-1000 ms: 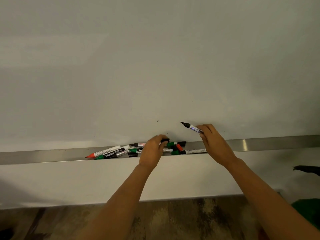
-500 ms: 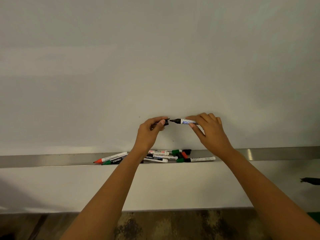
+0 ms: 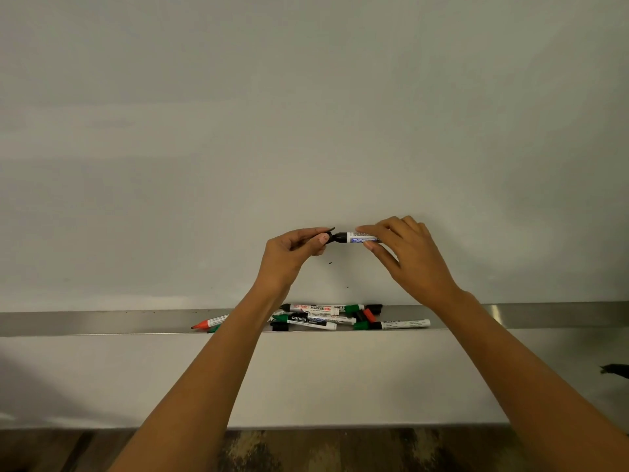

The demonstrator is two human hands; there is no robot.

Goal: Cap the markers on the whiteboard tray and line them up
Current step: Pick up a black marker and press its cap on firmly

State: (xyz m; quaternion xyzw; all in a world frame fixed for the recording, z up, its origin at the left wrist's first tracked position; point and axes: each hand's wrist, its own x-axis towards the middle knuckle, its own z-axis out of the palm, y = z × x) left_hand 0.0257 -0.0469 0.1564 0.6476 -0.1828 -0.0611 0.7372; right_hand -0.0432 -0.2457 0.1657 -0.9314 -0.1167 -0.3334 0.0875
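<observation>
- Above the whiteboard tray (image 3: 102,321), well clear of it and close to the smooth, pale whiteboard (image 3: 306,114), your two hands meet.
- Your right hand (image 3: 408,257) pinches a marker (image 3: 359,238) between its thumb and curled fingertips. The marker is a slim white cylinder with blue print and a black collar. It lies level, with the collar end pointing at your other hand.
- Your left hand (image 3: 289,253) pinches a small black cap (image 3: 331,233) between thumb and forefinger, the other fingers folded in. The cap sits right at the marker's tip. I cannot tell whether the tip is already inside it.
- The tray is a long, narrow strip of brushed metal with a dull sheen, running the full width under the board.
- In the tray, directly below your hands, a heap of markers (image 3: 323,318) lies crossed and overlapping. They have round white barrels with printed labels, one reading "camlin" on a black band (image 3: 299,318).
- Loose stubby caps sit in the heap, a green one (image 3: 354,308) and an orange-red one (image 3: 369,315).
- On the right side of the heap, a white-barrelled marker (image 3: 405,324) lies flat along the tray's front edge.
- Further left in the tray, an orange-red-tipped marker (image 3: 207,323) lies slanted, partly hidden behind your left forearm.
- Below the tray there is a plain, matt pale panel, then a worn wooden floor (image 3: 306,451).
</observation>
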